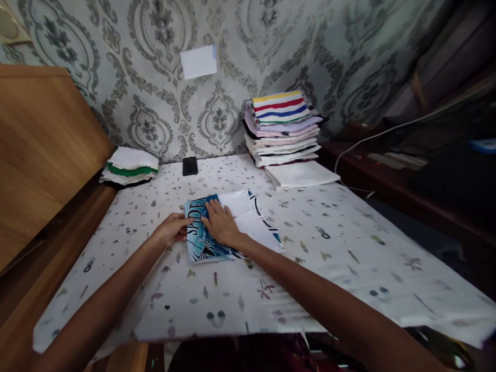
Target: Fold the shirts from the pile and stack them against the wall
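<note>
A partly folded shirt (205,244) lies on the cloth-covered table, teal with dark lettering and a spider print on its left part. Its right part is white with dark striped trim. My left hand (173,230) holds the shirt's left edge, thumb on top and fingers curled at the side, partly hidden. My right hand (223,224) rests flat across the middle of the shirt, fingers stretched out over the teal print and holding nothing.
A tall stack of folded clothes (282,130) stands at the back right, with a folded white cloth (302,174) before it. At the back left are a smaller clothes pile (131,165) and a black phone-like object (190,166). A wooden panel (39,150) borders the left.
</note>
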